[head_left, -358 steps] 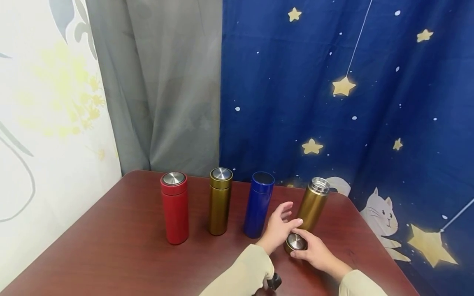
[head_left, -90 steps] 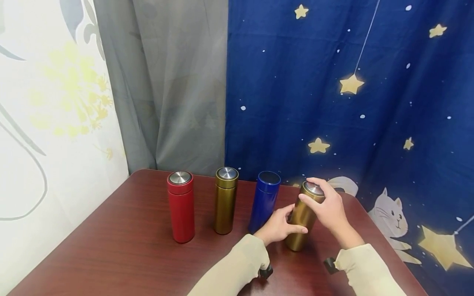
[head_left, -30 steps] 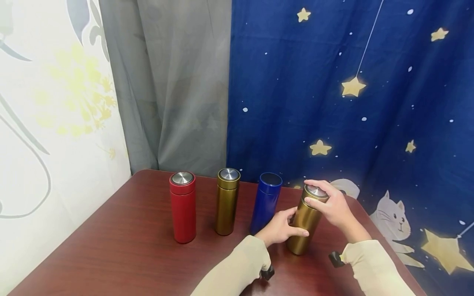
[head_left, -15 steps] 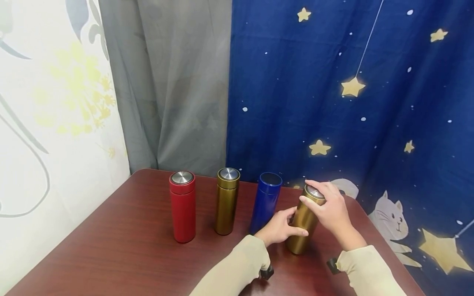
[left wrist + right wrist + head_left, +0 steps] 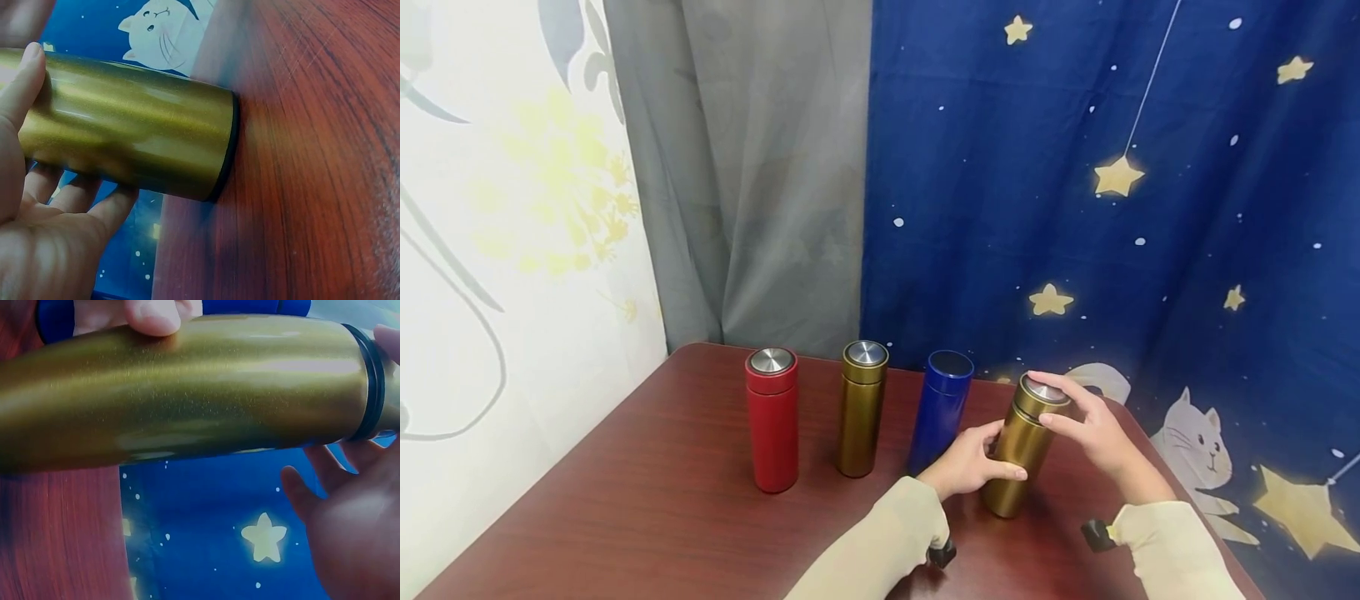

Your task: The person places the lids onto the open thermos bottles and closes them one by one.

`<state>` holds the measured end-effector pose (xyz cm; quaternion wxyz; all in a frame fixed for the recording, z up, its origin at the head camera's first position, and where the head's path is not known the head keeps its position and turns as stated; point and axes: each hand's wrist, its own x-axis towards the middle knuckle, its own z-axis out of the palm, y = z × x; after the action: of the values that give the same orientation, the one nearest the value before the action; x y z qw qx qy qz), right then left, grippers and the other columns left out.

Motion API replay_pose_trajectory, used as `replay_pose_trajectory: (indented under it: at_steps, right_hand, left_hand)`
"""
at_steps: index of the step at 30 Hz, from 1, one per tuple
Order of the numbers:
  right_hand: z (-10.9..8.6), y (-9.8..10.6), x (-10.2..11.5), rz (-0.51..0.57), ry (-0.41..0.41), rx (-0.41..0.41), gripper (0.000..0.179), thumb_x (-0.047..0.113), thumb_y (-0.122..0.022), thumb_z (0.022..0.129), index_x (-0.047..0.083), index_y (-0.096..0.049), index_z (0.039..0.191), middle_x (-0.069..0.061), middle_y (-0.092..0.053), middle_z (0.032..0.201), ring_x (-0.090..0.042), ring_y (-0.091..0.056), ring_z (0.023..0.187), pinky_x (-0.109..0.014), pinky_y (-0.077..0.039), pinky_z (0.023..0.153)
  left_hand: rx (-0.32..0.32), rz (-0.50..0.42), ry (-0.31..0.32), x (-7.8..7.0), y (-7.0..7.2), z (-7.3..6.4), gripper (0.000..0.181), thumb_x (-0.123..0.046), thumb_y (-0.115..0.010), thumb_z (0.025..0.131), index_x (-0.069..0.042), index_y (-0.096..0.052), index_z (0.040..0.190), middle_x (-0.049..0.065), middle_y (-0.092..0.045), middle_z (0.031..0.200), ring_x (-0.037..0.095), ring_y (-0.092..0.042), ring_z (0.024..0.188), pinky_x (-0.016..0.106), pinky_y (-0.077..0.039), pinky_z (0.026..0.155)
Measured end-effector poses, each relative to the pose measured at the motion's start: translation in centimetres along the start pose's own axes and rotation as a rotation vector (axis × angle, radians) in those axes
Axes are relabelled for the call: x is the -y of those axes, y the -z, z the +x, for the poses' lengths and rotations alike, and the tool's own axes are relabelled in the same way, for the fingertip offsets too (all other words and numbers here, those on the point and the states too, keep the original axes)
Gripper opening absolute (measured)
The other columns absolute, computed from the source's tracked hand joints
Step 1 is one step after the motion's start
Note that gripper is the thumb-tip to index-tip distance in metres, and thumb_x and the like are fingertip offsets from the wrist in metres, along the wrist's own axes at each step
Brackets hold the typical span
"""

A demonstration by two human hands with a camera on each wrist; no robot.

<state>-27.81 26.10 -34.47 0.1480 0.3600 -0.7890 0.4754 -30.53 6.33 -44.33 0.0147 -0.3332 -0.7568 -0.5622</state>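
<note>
At the right of the table stands a gold thermos (image 5: 1021,450) with a silver-topped lid (image 5: 1036,402) on its mouth. My left hand (image 5: 964,460) grips the body low down, thumb in front and fingers behind. In the left wrist view, the base of the thermos (image 5: 144,122) meets the tabletop. My right hand (image 5: 1097,429) holds the lid from the right, its thumb at the front and fingers across the far rim. The right wrist view shows a dark band (image 5: 370,387) between body and lid; most of the lid lies beyond that frame's edge.
Left of my hands stand a blue thermos (image 5: 942,408), another gold thermos (image 5: 861,425) and a red thermos (image 5: 773,433), all lidded and upright. The brown table (image 5: 647,508) ends at a grey curtain (image 5: 782,167) and a blue starry curtain (image 5: 985,167).
Earlier the right-hand gold thermos was uncapped, its lid in my right hand on the table. The lid now sits on top. My right hand has just turned outward around it; the left stays put.
</note>
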Motion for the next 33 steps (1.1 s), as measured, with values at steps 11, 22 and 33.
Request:
replay_pose_trajectory:
  at_steps: [11, 22, 33]
  right_hand:
    - [-0.2, -0.8, 0.1, -0.337, -0.025, -0.232, 0.059, 0.006, -0.084, 0.072, 0.016, -0.066, 0.127, 0.0, -0.064, 0.112, -0.006, -0.05, 0.102, -0.021, -0.036, 0.088]
    - [0.5, -3.4, -0.5, -0.527, 0.089, -0.493, 0.06, 0.016, -0.091, 0.058, 0.005, -0.068, 0.111, -0.013, -0.061, 0.096, -0.027, -0.046, 0.094, -0.036, -0.034, 0.078]
    - [-0.2, -3.2, 0.0, -0.105, -0.01, -0.284, 0.052, -0.006, -0.066, 0.084, 0.001, -0.05, 0.132, -0.006, -0.054, 0.123, -0.008, -0.056, 0.1, -0.015, -0.046, 0.08]
  left_hand:
    - [-0.03, -0.019, 0.005, -0.3, -0.2, -0.1, 0.061, -0.025, -0.084, 0.077, -0.014, -0.058, 0.132, -0.009, -0.068, 0.106, 0.001, -0.064, 0.092, 0.018, -0.05, 0.08]
    - [-0.044, -0.022, 0.038, -0.2, -0.4, -0.1, 0.068, -0.027, -0.085, 0.076, -0.012, -0.056, 0.136, -0.009, -0.068, 0.109, 0.001, -0.063, 0.096, 0.017, -0.05, 0.081]
    - [-0.038, -0.024, 0.014, 0.0, -0.3, -0.1, 0.065, -0.025, -0.085, 0.076, -0.013, -0.057, 0.134, -0.008, -0.069, 0.106, 0.001, -0.064, 0.092, 0.017, -0.05, 0.08]
